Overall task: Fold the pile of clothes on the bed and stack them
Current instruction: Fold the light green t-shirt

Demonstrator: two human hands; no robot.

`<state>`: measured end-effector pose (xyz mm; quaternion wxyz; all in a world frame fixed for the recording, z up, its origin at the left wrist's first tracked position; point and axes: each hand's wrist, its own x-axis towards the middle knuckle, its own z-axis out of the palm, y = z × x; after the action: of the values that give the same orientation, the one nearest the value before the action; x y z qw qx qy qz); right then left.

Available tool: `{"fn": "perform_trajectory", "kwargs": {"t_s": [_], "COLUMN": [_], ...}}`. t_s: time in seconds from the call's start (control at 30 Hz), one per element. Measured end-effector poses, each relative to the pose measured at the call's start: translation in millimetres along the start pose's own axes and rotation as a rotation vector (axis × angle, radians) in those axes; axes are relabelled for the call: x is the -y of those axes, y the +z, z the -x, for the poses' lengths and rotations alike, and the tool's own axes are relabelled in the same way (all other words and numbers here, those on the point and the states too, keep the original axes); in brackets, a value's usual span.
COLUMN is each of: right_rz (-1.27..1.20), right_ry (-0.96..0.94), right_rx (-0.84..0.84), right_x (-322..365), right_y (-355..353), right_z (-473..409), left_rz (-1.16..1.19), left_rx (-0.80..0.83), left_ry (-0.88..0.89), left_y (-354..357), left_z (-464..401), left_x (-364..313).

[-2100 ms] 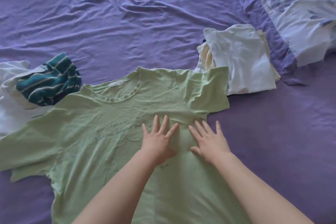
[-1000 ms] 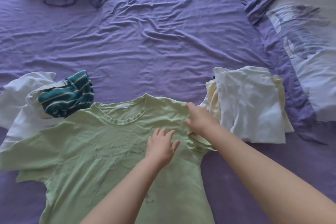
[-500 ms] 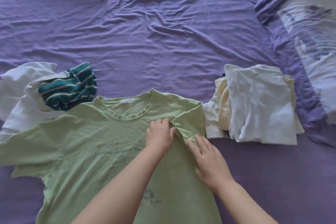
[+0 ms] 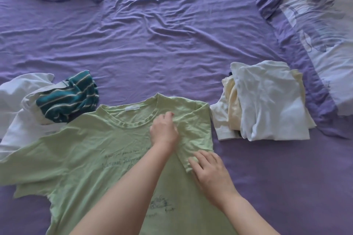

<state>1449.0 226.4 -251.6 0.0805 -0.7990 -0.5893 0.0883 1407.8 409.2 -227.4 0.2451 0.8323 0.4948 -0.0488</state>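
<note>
Green t-shirt lies face up on the bed, collar away from the person, right sleeve folded in over the chest. Left hand has fingers curled, pinching or pinning the fabric near the collar, likely to anchor the fold line. Right hand lies flat, fingers relaxed, pressing the folded sleeve edge to set the crease. Left sleeve not yet folded. Folded stack of white and cream items sits just right of the shirt, so it is within reach. Unfolded pile, striped garment on white garments, waits at left.
</note>
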Motion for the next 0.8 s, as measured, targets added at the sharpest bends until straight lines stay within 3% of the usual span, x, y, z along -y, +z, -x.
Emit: {"fn": "perform_trajectory", "kwargs": {"t_s": [0.13,0.23,0.57,0.67,0.8], "right_rz": [0.077,0.122,0.07,0.059,0.069], "right_ry": [0.138,0.149,0.136,0.137,0.03], "right_rx": [0.363,0.522,0.564,0.482,0.539], "right_x": [12,14,88,127,173], "right_y": [13,20,15,4,11], "right_z": [0,1,-27,-51,-74], "left_rz": [-0.377,-0.484,-0.402,-0.398,-0.373], "left_rx": [0.207,0.31,0.334,0.325,0.32], "left_ry": [0.301,0.318,0.12,0.048,-0.055], "left_y": [19,31,-8,-23,-45], "left_z": [19,33,88,107,126], "left_x": [24,43,135,176,229]}}
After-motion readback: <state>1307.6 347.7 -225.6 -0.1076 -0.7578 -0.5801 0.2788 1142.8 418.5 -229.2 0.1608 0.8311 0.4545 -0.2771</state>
